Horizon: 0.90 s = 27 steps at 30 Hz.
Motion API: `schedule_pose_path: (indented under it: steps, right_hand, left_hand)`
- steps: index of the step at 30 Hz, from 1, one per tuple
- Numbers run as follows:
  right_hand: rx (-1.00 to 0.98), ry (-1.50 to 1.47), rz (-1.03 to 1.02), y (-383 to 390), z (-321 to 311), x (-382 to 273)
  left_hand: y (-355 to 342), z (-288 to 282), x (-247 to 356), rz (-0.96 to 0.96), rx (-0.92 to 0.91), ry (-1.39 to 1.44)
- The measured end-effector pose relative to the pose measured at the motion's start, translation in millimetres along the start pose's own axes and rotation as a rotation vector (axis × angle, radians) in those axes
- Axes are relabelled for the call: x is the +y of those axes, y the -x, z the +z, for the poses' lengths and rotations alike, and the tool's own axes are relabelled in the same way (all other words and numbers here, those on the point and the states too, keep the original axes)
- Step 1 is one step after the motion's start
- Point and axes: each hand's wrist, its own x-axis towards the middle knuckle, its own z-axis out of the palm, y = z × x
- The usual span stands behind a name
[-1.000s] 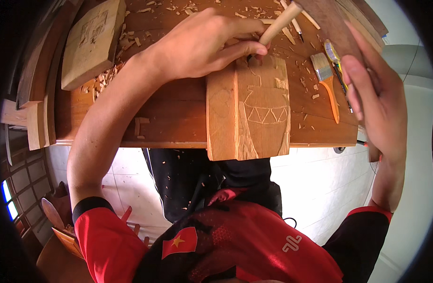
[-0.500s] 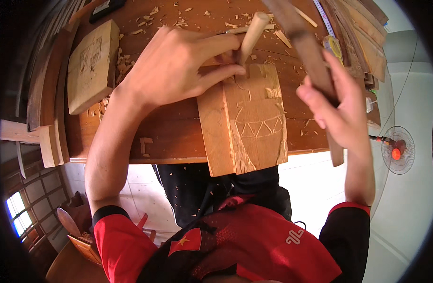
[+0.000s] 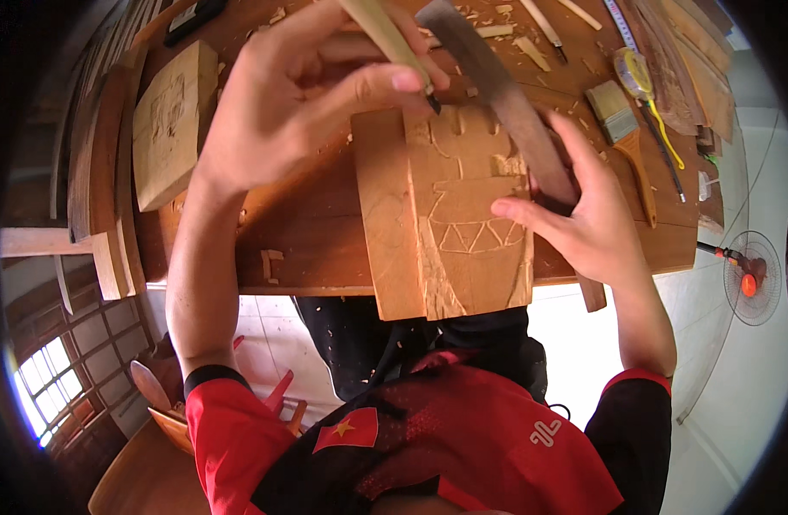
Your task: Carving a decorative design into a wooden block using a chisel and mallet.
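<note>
A carved wooden board (image 3: 475, 279) lies at the table's front edge, part of it jutting over. Its face bears cut outlines, a zigzag band and a rough split strip. My left hand (image 3: 274, 120) is closed around a wood-handled carving chisel (image 3: 378, 33), held tilted above the board's far end. The chisel's dark metal tip points down toward the board, apart from its surface. In my right hand (image 3: 596, 219) is a long dark wooden bar (image 3: 484, 73), slanting past the board's right side. My right thumb reaches over the board's right edge.
A second carved block (image 3: 175, 129) lies at left beside stacked planks (image 3: 89, 154). At right are a flat brush (image 3: 617, 120), a yellow tape measure (image 3: 636, 73) and more planks (image 3: 699, 60). Another slim tool (image 3: 544, 26) and wood chips (image 3: 531, 53) lie at the back.
My left hand has raised the chisel off the board and tipped its handle to the left. My right hand has come left with the bar, up to the board's edge. The view has shifted slightly.
</note>
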Motion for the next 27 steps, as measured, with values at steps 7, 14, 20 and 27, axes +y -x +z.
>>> schedule_pose_path:
  steps: [7,14,20,27]
  right_hand:
    - [0.063,-0.079,-0.105,-1.7,8.9,8.5]
    - [0.073,-0.084,-0.109,0.1,10.0,9.4]
    - [0.074,-0.070,-0.098,-1.1,9.3,10.5]
    - [0.060,-0.060,-0.107,-0.3,9.8,9.8]
  left_hand:
    - [-0.7,-0.5,2.6,-0.018,-0.071,-0.300]
    - [1.0,7.6,-2.9,0.026,-0.078,-0.348]
    - [-4.1,-3.8,-7.5,0.176,-0.133,-0.578]
    - [-4.2,-4.8,-11.8,0.340,-0.104,-0.447]
